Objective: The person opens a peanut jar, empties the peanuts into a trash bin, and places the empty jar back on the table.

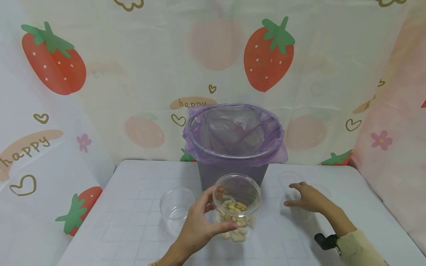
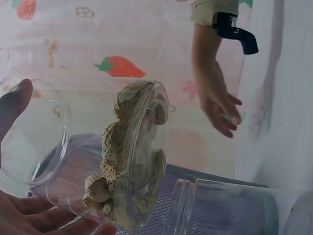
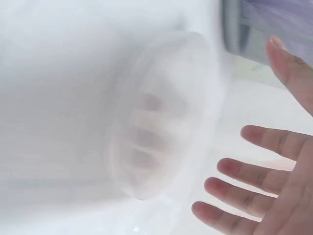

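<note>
My left hand (image 1: 201,225) grips a clear plastic jar (image 1: 244,184) from its left side, thumb across the front. Peanuts in their shells (image 1: 237,232) lie in the bottom of the jar, whose top has no lid on it. Over the right part of the table hovers my right hand (image 1: 311,198), fingers spread and holding nothing. Under its fingertips lies a clear round lid (image 3: 161,117), seen best in the right wrist view. A second clear jar (image 1: 177,203) stands left of my left hand, with nothing visible inside.
Behind the held jar stands a grey mesh bin (image 1: 208,175) lined with a purple bag (image 1: 239,129). The white table (image 1: 119,225) meets a strawberry-printed curtain (image 1: 149,74) at the back and sides.
</note>
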A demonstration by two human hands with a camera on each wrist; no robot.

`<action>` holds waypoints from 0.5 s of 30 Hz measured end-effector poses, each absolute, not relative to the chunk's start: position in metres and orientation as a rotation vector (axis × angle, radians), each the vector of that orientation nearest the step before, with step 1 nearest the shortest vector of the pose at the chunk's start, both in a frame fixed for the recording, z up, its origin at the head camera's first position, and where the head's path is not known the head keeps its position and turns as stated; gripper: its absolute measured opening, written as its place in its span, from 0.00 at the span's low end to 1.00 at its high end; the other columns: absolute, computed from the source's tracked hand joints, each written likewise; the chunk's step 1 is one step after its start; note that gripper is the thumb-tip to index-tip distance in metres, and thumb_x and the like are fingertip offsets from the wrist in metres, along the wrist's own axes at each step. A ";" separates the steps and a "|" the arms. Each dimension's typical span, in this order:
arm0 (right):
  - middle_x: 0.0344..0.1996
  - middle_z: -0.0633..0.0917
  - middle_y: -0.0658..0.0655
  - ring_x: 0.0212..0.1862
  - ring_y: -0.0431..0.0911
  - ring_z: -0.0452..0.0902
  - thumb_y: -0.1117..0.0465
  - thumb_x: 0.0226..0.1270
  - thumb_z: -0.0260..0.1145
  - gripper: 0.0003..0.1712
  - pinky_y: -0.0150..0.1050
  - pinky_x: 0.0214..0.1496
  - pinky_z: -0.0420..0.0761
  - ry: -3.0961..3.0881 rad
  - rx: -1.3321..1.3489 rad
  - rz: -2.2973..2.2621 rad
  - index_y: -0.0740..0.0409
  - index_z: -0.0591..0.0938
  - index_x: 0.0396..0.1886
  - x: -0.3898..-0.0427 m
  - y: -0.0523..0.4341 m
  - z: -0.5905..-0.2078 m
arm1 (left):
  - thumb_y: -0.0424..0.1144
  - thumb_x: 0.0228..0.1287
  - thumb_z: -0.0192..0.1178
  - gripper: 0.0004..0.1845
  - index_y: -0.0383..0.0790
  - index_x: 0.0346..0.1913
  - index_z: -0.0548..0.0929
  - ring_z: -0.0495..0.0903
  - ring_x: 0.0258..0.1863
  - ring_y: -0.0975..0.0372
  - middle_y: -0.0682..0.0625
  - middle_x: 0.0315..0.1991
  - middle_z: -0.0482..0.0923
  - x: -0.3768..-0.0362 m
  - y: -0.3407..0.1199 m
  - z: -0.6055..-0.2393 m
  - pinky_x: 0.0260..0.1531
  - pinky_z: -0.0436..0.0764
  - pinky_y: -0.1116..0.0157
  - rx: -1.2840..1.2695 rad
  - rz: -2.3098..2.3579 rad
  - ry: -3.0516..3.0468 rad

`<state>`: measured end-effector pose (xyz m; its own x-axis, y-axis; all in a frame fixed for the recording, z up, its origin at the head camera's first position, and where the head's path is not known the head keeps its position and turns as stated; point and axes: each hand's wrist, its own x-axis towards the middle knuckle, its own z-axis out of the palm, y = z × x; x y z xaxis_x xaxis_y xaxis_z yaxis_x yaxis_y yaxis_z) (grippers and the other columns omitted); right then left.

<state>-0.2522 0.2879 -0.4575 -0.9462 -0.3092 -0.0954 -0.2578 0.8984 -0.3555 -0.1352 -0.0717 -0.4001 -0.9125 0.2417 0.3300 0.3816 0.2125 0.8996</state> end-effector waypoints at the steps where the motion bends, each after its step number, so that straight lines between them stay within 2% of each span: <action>1: 0.57 0.74 0.78 0.55 0.71 0.75 0.37 0.56 0.70 0.47 0.65 0.53 0.76 2.917 -0.439 -0.539 0.70 0.73 0.62 -0.253 0.289 -0.454 | 0.45 0.44 0.78 0.48 0.45 0.70 0.66 0.76 0.62 0.53 0.48 0.64 0.75 -0.135 -0.072 -0.400 0.56 0.79 0.61 -0.608 -1.808 -2.350; 10: 0.57 0.77 0.76 0.56 0.69 0.75 0.42 0.66 0.64 0.38 0.62 0.52 0.78 2.955 -0.470 -0.722 0.68 0.74 0.63 -0.259 0.296 -0.418 | 0.45 0.43 0.79 0.48 0.45 0.70 0.66 0.75 0.63 0.53 0.49 0.65 0.74 -0.134 -0.073 -0.398 0.58 0.78 0.61 -0.571 -1.843 -2.364; 15: 0.61 0.76 0.72 0.60 0.68 0.74 0.42 0.69 0.61 0.36 0.64 0.55 0.76 2.968 -0.439 -0.805 0.66 0.73 0.64 -0.261 0.298 -0.395 | 0.45 0.43 0.79 0.48 0.45 0.69 0.66 0.75 0.63 0.54 0.50 0.66 0.74 -0.134 -0.073 -0.397 0.58 0.78 0.61 -0.555 -1.852 -2.370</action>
<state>-0.2610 0.2984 -0.3954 -0.9594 -0.2794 0.0395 -0.2610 0.8257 -0.5001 -0.1341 -0.0730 -0.3975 -0.9308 0.2306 0.2836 0.3309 0.2021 0.9218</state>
